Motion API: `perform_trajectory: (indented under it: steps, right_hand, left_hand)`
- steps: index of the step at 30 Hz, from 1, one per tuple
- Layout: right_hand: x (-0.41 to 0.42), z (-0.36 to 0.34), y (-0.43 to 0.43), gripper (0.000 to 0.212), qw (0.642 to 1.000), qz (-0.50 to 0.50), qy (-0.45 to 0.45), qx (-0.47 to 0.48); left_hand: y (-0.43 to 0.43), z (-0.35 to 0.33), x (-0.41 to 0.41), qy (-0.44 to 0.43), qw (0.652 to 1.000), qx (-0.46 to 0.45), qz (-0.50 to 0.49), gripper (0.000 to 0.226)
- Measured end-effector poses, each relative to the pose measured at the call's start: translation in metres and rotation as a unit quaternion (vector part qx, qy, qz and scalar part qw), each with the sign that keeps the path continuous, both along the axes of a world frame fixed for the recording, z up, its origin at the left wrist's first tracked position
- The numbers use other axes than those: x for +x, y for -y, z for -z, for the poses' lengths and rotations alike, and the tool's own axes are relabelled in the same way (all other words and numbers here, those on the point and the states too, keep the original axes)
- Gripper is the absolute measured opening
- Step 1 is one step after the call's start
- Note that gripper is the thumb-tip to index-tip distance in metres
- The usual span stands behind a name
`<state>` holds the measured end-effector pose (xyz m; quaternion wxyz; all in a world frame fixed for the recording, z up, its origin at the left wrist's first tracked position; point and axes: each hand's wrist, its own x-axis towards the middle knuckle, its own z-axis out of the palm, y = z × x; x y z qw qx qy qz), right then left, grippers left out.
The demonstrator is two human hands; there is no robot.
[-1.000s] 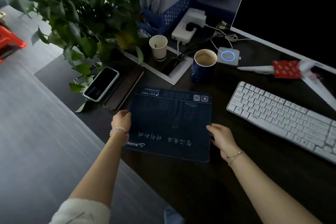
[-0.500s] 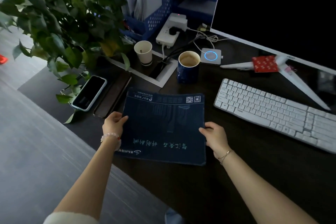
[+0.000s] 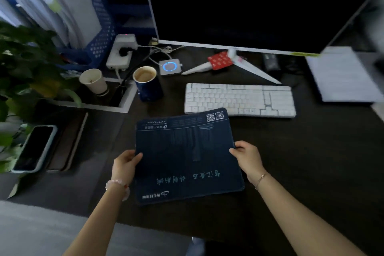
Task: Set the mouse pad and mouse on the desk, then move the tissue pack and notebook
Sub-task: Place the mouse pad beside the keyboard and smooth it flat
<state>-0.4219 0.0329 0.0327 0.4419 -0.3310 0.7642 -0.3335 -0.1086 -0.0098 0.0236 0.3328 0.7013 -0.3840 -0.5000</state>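
A dark blue mouse pad (image 3: 187, 154) with pale print is held over the dark desk (image 3: 311, 162), its far right corner overlapping the front edge of the keyboard. My left hand (image 3: 125, 165) grips its left edge and my right hand (image 3: 247, 157) grips its right edge. A red tissue pack (image 3: 220, 60) lies on the monitor's white stand. A white notebook or stack of papers (image 3: 342, 75) lies at the far right. No mouse is visible.
A white keyboard (image 3: 239, 100) lies behind the pad. A full blue mug (image 3: 146, 83), a paper cup (image 3: 93, 81), a power strip (image 3: 121, 52) and a glowing hub (image 3: 170, 66) stand at the back. A phone (image 3: 34, 147) and a plant (image 3: 22, 64) are at left. The monitor (image 3: 249, 4) fills the back.
Both hands have lifted the mouse pad off the desk and carried it to the right, toward the keyboard. The view has swung right, so the white stack at right now shows.
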Motion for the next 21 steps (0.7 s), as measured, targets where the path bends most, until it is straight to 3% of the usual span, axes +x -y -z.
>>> perform_trajectory:
  steps: [9, 21]
  right_hand:
    - [-0.105, -0.008, -0.056, 0.01, 0.995, 0.095, -0.015, 0.002]
    - [-0.302, -0.004, -0.097, 0.015, 0.988, 0.15, -0.038, 0.002]
  left_hand:
    - [-0.011, -0.011, -0.108, -0.003, 0.992, -0.026, 0.122, 0.01]
    - [-0.03, -0.016, -0.316, 0.036, 0.986, -0.046, 0.159, 0.008]
